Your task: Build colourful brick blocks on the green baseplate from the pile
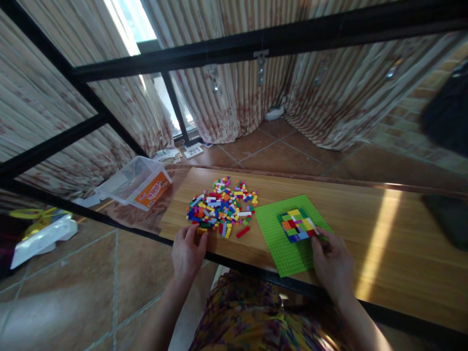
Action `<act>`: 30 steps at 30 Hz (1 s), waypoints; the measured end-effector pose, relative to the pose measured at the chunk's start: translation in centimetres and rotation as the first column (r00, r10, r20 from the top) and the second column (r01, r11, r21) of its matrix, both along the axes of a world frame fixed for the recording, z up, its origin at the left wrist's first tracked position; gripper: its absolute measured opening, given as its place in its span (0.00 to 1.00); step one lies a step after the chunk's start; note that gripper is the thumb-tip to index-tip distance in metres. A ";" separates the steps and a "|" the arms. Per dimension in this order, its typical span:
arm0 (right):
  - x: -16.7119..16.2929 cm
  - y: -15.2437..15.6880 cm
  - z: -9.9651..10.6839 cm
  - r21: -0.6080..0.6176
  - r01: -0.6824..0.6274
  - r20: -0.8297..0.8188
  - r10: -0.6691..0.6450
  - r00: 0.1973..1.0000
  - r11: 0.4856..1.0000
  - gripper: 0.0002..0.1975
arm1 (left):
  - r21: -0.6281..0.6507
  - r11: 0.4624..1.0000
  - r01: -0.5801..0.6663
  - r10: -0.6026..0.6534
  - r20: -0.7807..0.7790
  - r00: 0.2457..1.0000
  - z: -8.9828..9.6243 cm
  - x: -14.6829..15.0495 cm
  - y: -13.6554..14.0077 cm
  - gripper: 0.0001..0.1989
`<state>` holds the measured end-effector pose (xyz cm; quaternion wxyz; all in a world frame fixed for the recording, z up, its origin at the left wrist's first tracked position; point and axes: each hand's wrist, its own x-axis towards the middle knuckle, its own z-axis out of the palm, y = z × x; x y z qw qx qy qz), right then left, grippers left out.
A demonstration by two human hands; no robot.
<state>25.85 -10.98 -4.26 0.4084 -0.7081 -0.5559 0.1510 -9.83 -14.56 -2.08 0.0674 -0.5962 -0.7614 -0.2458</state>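
A multicoloured plastic-brick patch (298,225) is set on a green studded baseplate (268,236). Its right edge is touched by the right hand (332,261), whose grip cannot be told; a yellow brick (202,230) seems pinched by the left hand (187,249) beside mixed loose bricks (224,204). Brick-fitting seems in hand; stud alignment is called for.

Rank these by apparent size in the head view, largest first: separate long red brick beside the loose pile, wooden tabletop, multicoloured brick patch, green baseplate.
1. Wooden tabletop
2. Green baseplate, partly covered
3. Multicoloured brick patch on the baseplate
4. Long red brick, clearly the smallest
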 end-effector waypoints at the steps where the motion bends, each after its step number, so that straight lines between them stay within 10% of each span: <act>1: 0.0 0.0 0.0 0.000 -0.004 -0.002 0.004 1.000 1.000 0.19 | -0.014 1.000 -0.001 0.001 -0.008 1.000 0.0 0.1 0.1 0.16; 20: -0.7 0.4 0.3 0.063 -0.031 -0.058 0.035 0.998 0.997 0.13 | -0.044 0.998 0.038 -0.034 0.095 0.995 -0.2 0.9 2.2 0.21; 30: -0.9 0.3 0.6 0.065 -0.027 -0.037 0.029 0.999 0.998 0.13 | 0.108 0.962 0.252 -0.269 0.197 0.943 0.0 2.9 1.7 0.17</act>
